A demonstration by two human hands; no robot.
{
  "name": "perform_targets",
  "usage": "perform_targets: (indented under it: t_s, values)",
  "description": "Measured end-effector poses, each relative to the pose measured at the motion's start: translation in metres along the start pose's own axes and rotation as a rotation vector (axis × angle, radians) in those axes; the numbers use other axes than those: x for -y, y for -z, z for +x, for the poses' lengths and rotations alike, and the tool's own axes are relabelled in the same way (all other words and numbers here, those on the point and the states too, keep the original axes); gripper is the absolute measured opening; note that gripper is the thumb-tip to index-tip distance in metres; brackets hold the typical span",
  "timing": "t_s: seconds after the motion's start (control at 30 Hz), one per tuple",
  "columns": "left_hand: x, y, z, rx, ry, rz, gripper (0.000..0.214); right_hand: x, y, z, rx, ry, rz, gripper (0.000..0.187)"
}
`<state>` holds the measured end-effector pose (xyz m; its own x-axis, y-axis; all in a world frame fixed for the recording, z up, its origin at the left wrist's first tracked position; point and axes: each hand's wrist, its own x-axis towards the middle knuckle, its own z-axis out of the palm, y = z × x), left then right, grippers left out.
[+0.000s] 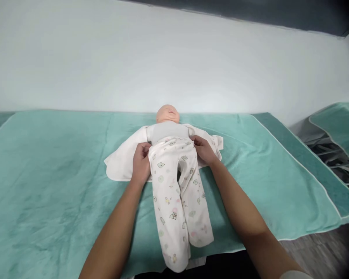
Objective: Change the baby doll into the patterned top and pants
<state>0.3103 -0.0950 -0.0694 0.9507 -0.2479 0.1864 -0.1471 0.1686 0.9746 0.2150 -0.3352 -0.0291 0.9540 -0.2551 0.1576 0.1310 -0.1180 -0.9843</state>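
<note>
A baby doll (168,114) lies on its back on a teal towel (52,166), head towards the wall. White patterned trousers (177,193) cover its legs and reach up to its waist. An open white garment (120,162) is spread under its grey torso. My left hand (141,159) is closed on the trousers' waistband at the doll's left-hand side in view. On the other side, my right hand (203,149) pinches the waistband too.
The towel covers a table that runs along a pale wall. Its right edge (296,162) drops off near a second teal-covered surface (340,124) with a rack below it. The near edge lies just under the doll's feet.
</note>
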Motion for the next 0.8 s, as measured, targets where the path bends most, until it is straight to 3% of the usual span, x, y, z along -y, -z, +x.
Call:
perform_targets:
  t_s: [0.07,0.17,0.4,0.47,0.57,0.67,0.8]
  values:
    - [-0.004,0.002,0.000,0.007,-0.031,-0.002,0.017,0.005,0.007,-0.004,0.032,0.061,-0.117,0.026]
    - [-0.012,0.007,0.003,0.055,-0.140,0.013,0.013,0.013,0.010,-0.010,-0.038,0.196,-0.241,0.021]
    - [-0.030,0.023,0.020,0.420,-0.156,0.176,0.020,0.020,0.000,-0.011,-0.019,0.403,-0.521,0.022]
    - [-0.033,0.022,0.021,0.459,-0.220,0.198,0.016,0.023,-0.001,-0.011,-0.029,0.437,-0.589,0.023]
    - [-0.035,0.014,0.020,0.400,-0.318,0.218,0.015,0.027,-0.005,-0.009,-0.043,0.469,-0.662,0.025]
    - [-0.034,0.005,0.025,0.323,-0.305,0.256,0.016,0.028,-0.009,-0.002,-0.095,0.456,-0.679,0.027]
    - [-0.028,-0.010,0.048,0.099,-0.233,0.391,0.020,0.027,-0.012,0.021,-0.254,0.214,-0.610,0.029]
